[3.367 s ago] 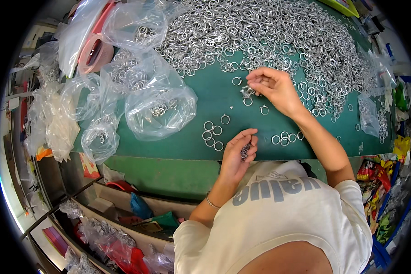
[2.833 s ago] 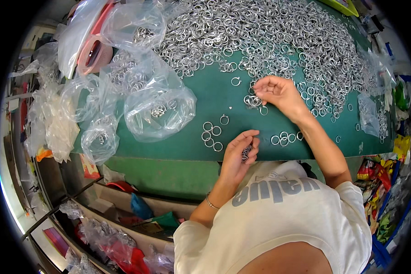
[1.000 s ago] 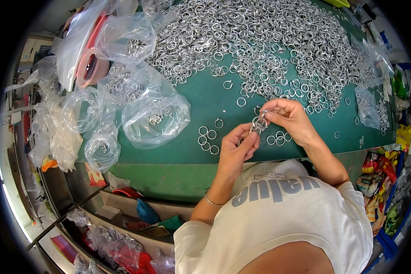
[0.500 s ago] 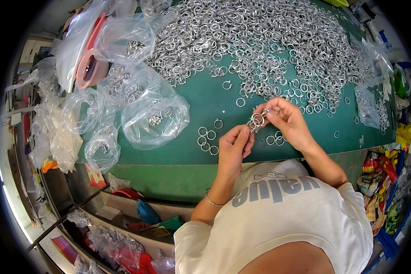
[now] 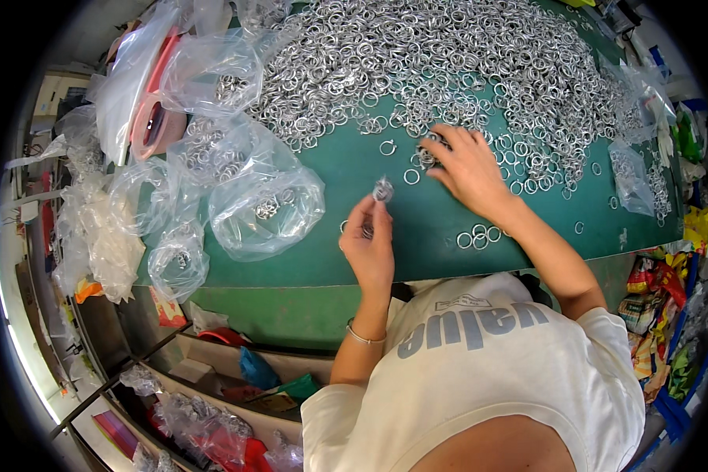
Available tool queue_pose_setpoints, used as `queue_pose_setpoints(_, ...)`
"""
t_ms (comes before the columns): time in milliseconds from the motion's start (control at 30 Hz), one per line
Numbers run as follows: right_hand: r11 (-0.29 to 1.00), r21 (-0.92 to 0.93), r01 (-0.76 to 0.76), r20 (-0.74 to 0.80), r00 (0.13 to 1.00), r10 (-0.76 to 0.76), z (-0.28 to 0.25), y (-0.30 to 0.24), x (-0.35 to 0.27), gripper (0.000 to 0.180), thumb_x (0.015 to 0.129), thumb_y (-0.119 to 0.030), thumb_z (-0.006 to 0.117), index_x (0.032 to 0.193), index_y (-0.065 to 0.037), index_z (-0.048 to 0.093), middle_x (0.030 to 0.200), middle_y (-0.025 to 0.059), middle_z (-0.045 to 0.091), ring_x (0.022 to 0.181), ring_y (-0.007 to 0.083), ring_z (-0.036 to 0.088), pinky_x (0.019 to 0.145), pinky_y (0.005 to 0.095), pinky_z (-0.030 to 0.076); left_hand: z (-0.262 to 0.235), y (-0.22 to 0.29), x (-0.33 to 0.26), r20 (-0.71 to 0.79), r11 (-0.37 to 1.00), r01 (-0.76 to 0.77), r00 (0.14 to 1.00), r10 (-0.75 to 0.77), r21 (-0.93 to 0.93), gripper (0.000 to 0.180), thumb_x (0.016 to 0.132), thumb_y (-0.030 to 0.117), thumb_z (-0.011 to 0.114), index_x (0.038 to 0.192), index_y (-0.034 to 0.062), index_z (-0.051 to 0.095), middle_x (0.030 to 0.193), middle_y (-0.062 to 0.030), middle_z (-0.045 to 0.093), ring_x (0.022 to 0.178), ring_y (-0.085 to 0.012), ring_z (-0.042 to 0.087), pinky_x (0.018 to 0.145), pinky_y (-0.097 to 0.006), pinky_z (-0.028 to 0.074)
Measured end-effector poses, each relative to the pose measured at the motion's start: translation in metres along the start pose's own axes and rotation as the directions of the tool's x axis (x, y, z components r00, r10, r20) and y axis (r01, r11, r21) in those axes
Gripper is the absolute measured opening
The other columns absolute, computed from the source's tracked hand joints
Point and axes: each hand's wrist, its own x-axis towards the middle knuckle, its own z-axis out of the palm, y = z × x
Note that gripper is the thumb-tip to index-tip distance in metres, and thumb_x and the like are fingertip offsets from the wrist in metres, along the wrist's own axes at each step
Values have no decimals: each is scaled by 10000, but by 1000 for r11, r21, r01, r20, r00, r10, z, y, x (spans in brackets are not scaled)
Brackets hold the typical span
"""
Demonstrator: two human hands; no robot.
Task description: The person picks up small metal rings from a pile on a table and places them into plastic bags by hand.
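Note:
My left hand (image 5: 370,250) is closed near the table's front, with small silver metal rings (image 5: 382,189) pinched between thumb and fingertips. Those rings are smeared by motion, so their number cannot be told. Farther right, my right hand (image 5: 473,171) reaches to the near edge of a big heap of the same rings (image 5: 417,47). Its fingers are spread over a small clump of rings (image 5: 427,153), partly hidden beneath them. A few loose rings (image 5: 478,236) lie in a group below my right wrist. Others beside my left hand are mostly covered by it.
The green tabletop (image 5: 322,236) carries the heap across its far side. Clear plastic bags (image 5: 267,208) holding rings lie on the left, beside a pink tape roll (image 5: 153,130). Another bag (image 5: 631,177) sits at right. An open drawer (image 5: 244,350) is below the table's left edge.
My hands have parted. The left has drawn back left and down with rings in its fingertips; the right has moved up to the heap's near edge, its fingers now spread.

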Motion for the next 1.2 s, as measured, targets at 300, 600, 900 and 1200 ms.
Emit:
queue_pose_setpoints(300, 781, 446, -437, -15, 869, 495, -31, 58, -18, 128, 813, -21, 530, 939, -17, 509, 749, 99, 551, 657, 140, 539, 567, 285, 422, -2, 9, 8, 111, 987, 46, 993, -29, -152, 219, 898, 82, 502, 1084, -9, 572, 706, 5, 505, 522, -13, 370, 418, -148, 243)
queue_pose_setpoints(600, 944, 88, -319, -344, 879, 330, -52, 54, -18, 145, 797, -68, 596, 941, -56, 590, 935, 50, 568, 867, 182, 530, 758, 306, 402, 8, -5, -8, 308, 991, -9, 951, -33, 135, 208, 877, 70, 532, 1065, -1, 584, 694, 7, 520, 562, -29, 429, 494, -168, 332)
queue_pose_setpoints(900, 999, -38, -36, -144, 989, 30, -40, -2, -23, 300, 671, -83, 688, 953, -59, 589, 1075, 71, 502, 1010, 265, 455, 861, 393, 335, 25, 3, -14, 387, 955, -68, 921, -52, 290, 186, 857, 53, 554, 1027, -9, 597, 635, -9, 516, 587, -58, 476, 532, -198, 384)
queue_pose_setpoints(1200, 928, 343, -145, -76, 980, 181, -27, 13, -36, 229, 745, -42, 629, 967, -21, 577, 820, 104, 565, 783, 243, 545, 695, 321, 425, 20, 4, -20, 369, 943, -54, 926, -76, 330, 181, 855, 57, 554, 1013, -17, 602, 629, -21, 522, 583, -63, 484, 528, -201, 387)
